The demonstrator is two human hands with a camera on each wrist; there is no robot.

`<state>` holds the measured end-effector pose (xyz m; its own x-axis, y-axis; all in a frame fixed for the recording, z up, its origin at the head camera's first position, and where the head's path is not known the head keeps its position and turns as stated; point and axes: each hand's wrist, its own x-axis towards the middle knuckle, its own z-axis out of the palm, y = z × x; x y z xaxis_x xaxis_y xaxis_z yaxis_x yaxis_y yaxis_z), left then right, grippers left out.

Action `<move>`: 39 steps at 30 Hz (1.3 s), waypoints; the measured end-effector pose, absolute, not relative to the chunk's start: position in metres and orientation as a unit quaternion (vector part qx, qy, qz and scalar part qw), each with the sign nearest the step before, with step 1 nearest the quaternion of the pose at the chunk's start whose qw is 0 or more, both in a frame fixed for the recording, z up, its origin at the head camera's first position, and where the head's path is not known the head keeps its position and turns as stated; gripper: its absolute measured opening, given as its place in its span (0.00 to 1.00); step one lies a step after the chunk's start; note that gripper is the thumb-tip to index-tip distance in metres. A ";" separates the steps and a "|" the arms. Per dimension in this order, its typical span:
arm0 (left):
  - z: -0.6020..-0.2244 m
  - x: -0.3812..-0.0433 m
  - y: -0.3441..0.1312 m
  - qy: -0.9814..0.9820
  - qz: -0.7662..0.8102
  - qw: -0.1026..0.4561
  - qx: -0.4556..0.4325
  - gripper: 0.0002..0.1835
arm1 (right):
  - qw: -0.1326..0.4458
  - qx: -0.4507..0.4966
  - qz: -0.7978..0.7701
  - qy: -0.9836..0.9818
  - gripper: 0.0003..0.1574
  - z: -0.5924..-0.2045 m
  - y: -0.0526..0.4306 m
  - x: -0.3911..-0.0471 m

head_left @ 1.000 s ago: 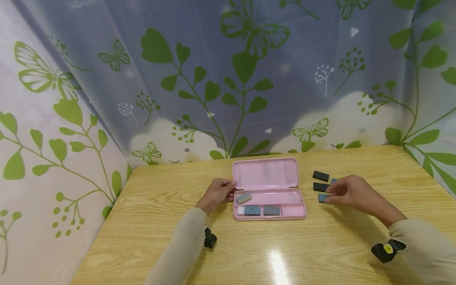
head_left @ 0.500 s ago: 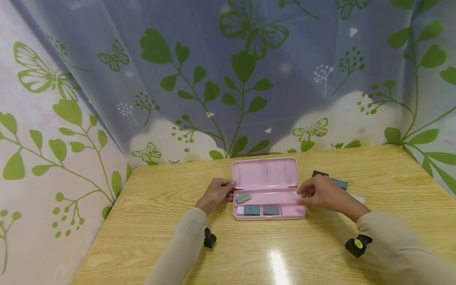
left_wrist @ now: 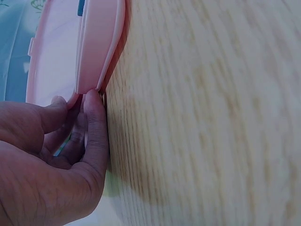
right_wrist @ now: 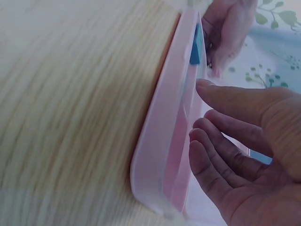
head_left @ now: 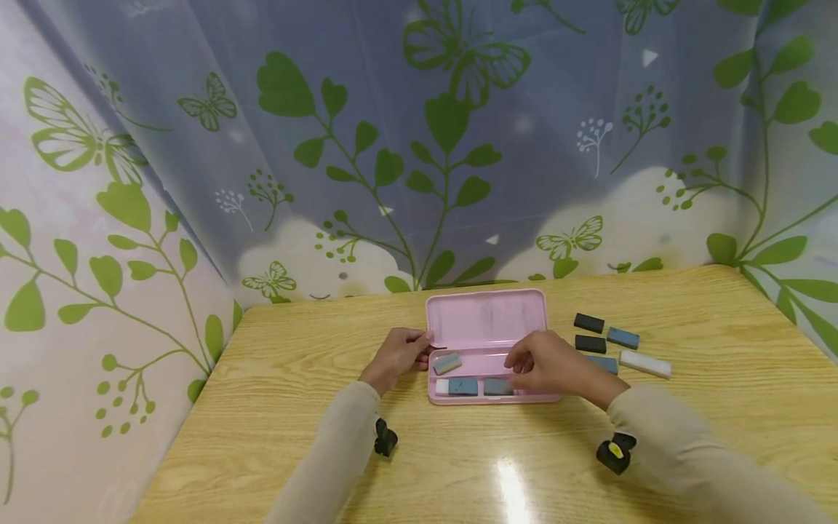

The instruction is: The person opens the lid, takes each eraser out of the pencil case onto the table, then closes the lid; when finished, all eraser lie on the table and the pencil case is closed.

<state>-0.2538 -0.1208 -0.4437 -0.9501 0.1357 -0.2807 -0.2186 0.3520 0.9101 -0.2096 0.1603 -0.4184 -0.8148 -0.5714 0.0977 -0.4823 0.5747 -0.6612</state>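
A pink pencil case lies open on the wooden table, its lid tilted back. My left hand grips its left end; in the left wrist view the thumb is at the lid's corner and a finger at the base. Inside lie a striped eraser, a blue eraser with a white end and a grey eraser. Over the case's right half is my right hand, fingertips close to the grey eraser. The right wrist view shows nothing between its thumb and loosely bent fingers.
Right of the case lie two black erasers, a blue eraser, another blue eraser partly behind the right hand, and a white eraser. A leaf-and-butterfly curtain hangs behind the table.
My right hand has moved left from the loose erasers, past the case's right end, to over its compartments. The loose erasers stay on the table. My left hand has not moved.
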 end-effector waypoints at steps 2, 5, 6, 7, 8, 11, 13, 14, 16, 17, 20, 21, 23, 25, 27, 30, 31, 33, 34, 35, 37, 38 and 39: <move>-0.443 -0.253 -0.121 0.808 0.569 0.155 -0.025 0.15 | 0.064 -0.303 -0.351 0.884 0.13 -0.419 0.154 -0.209; -0.443 -0.253 -0.121 0.806 0.571 0.153 -0.024 0.15 | 0.069 -0.311 -0.353 0.880 0.12 -0.420 0.146 -0.209; -0.444 -0.253 -0.121 0.805 0.573 0.153 -0.023 0.15 | 0.070 -0.314 -0.354 0.878 0.11 -0.420 0.144 -0.208; -0.444 -0.253 -0.121 0.805 0.573 0.152 -0.022 0.15 | 0.071 -0.316 -0.355 0.877 0.11 -0.420 0.141 -0.208; -0.444 -0.253 -0.121 0.803 0.576 0.153 -0.022 0.15 | 0.070 -0.317 -0.355 0.876 0.11 -0.420 0.139 -0.208; -0.444 -0.253 -0.121 0.802 0.577 0.152 -0.017 0.15 | 0.065 -0.318 -0.352 0.878 0.10 -0.420 0.134 -0.207; -0.443 -0.253 -0.121 0.802 0.578 0.152 -0.013 0.15 | 0.060 -0.321 -0.349 0.878 0.09 -0.421 0.131 -0.207; -0.443 -0.253 -0.121 0.802 0.578 0.152 -0.011 0.16 | 0.057 -0.324 -0.349 0.878 0.09 -0.421 0.130 -0.207; -0.443 -0.253 -0.121 0.803 0.577 0.150 -0.009 0.16 | 0.053 -0.330 -0.349 0.876 0.08 -0.422 0.127 -0.207; -0.443 -0.252 -0.121 0.803 0.577 0.150 -0.008 0.16 | 0.052 -0.333 -0.351 0.873 0.07 -0.422 0.126 -0.207; -0.443 -0.252 -0.121 0.804 0.576 0.149 -0.007 0.16 | 0.050 -0.339 -0.356 0.869 0.07 -0.424 0.123 -0.208; -0.443 -0.252 -0.121 0.804 0.576 0.149 -0.007 0.16 | 0.051 -0.339 -0.356 0.869 0.07 -0.424 0.122 -0.208; -0.443 -0.252 -0.121 0.804 0.576 0.149 -0.007 0.16 | 0.051 -0.339 -0.357 0.869 0.07 -0.425 0.121 -0.208; -0.443 -0.252 -0.121 0.805 0.575 0.149 -0.007 0.16 | 0.052 -0.339 -0.356 0.869 0.07 -0.425 0.120 -0.209; -0.443 -0.253 -0.121 0.805 0.574 0.149 -0.007 0.16 | 0.055 -0.339 -0.356 0.869 0.07 -0.425 0.119 -0.209; -0.444 -0.253 -0.121 0.805 0.574 0.149 -0.006 0.16 | 0.065 -0.340 -0.357 0.868 0.07 -0.424 0.117 -0.209; -0.444 -0.253 -0.121 0.805 0.574 0.149 -0.006 0.16 | 0.069 -0.340 -0.356 0.867 0.07 -0.423 0.116 -0.209; -0.444 -0.253 -0.121 0.805 0.574 0.149 -0.006 0.16 | 0.079 -0.339 -0.356 0.867 0.07 -0.423 0.115 -0.209; -0.444 -0.254 -0.122 0.805 0.574 0.150 -0.007 0.15 | 0.083 -0.339 -0.355 0.868 0.07 -0.422 0.115 -0.209; -0.444 -0.254 -0.122 0.806 0.573 0.150 -0.007 0.15 | 0.086 -0.338 -0.354 0.868 0.07 -0.422 0.115 -0.210; -0.444 -0.254 -0.122 0.806 0.572 0.151 -0.010 0.15 | 0.091 -0.338 -0.350 0.869 0.07 -0.422 0.114 -0.210; -0.444 -0.254 -0.122 0.806 0.572 0.152 -0.011 0.15 | 0.092 -0.339 -0.348 0.869 0.07 -0.422 0.114 -0.211; -0.444 -0.254 -0.122 0.806 0.571 0.153 -0.013 0.15 | 0.093 -0.340 -0.346 0.869 0.07 -0.422 0.113 -0.211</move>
<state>-0.2544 -0.1218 -0.4443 -0.9529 0.1540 -0.2611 -0.1954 0.3467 0.9174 -0.2108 0.1132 -0.4221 -0.7517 -0.6553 0.0744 -0.5271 0.5291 -0.6650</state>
